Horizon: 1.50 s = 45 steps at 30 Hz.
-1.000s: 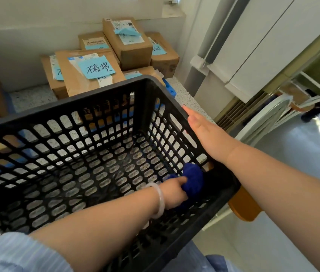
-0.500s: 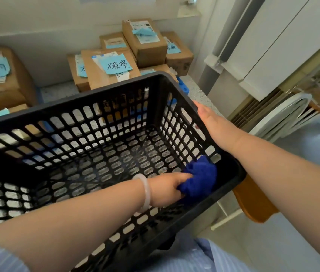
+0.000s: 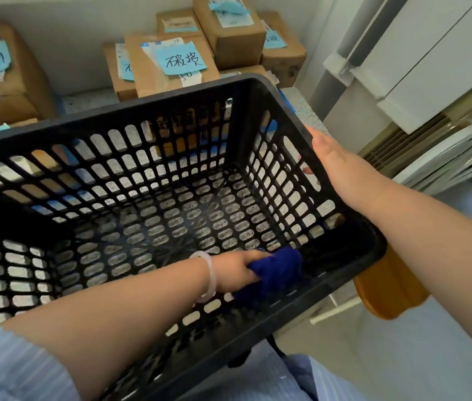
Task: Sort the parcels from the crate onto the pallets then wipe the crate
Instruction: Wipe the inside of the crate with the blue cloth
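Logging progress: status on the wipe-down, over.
Left hand grips blue cloth inside crate. Right hand grips crate's right rim. Parcels stacked beyond, none inside.

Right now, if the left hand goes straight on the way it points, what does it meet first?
Most likely the right wall of the crate near its corner: the left hand, gripping the blue cloth, points that way, cloth leading. Depth is unclear.

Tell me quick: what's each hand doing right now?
Left hand: grips the cloth inside the crate.
Right hand: grips the crate's right rim.
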Each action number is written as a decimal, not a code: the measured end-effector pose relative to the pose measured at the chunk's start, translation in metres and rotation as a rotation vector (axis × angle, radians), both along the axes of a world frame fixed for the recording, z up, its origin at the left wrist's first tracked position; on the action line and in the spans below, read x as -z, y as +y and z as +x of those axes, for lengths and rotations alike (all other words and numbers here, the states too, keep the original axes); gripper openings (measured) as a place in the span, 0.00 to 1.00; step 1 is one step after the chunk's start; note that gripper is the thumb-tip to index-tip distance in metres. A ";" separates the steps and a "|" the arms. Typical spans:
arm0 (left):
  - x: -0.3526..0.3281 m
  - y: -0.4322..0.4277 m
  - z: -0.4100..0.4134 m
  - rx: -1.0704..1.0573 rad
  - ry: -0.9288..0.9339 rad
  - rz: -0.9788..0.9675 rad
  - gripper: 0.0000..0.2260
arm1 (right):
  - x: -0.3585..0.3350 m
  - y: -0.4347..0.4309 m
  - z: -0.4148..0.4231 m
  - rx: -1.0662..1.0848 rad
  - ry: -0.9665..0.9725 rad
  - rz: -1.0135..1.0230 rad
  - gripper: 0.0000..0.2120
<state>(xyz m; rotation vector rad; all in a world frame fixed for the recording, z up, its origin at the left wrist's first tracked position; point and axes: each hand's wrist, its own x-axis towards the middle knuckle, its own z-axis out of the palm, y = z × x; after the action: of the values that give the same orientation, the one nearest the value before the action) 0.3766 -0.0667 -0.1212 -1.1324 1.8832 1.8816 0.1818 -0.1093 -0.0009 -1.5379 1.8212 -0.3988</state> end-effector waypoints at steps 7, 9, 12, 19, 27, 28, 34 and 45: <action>-0.058 0.009 -0.014 -0.202 0.400 0.130 0.18 | 0.006 -0.002 -0.004 -0.013 0.017 -0.018 0.27; -0.072 0.011 0.005 -0.195 0.487 0.127 0.17 | 0.005 -0.002 -0.004 -0.005 0.029 -0.008 0.26; -0.082 0.016 0.031 -0.118 0.566 0.032 0.17 | 0.005 -0.002 -0.003 -0.003 0.017 -0.008 0.27; -0.008 0.027 0.052 0.033 0.171 -0.086 0.25 | 0.004 -0.001 -0.004 -0.024 0.030 0.010 0.26; -0.017 0.015 0.024 -0.144 0.166 0.128 0.14 | 0.005 -0.001 -0.004 -0.018 0.031 0.005 0.26; -0.022 0.016 0.026 -0.185 0.206 0.138 0.15 | 0.004 -0.001 -0.003 -0.017 0.032 0.005 0.26; -0.068 0.027 0.058 -0.306 0.498 0.327 0.12 | -0.006 0.007 0.006 -0.049 0.166 -0.022 0.26; -0.029 0.039 0.074 0.016 0.094 -0.028 0.24 | 0.004 0.010 0.011 -0.445 0.755 -0.219 0.43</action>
<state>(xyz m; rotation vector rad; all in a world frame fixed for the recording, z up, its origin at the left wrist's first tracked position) 0.4504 -0.0279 -0.0920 -1.0503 1.9683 1.9375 0.1932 -0.0995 -0.0048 -2.4041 1.9056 0.2460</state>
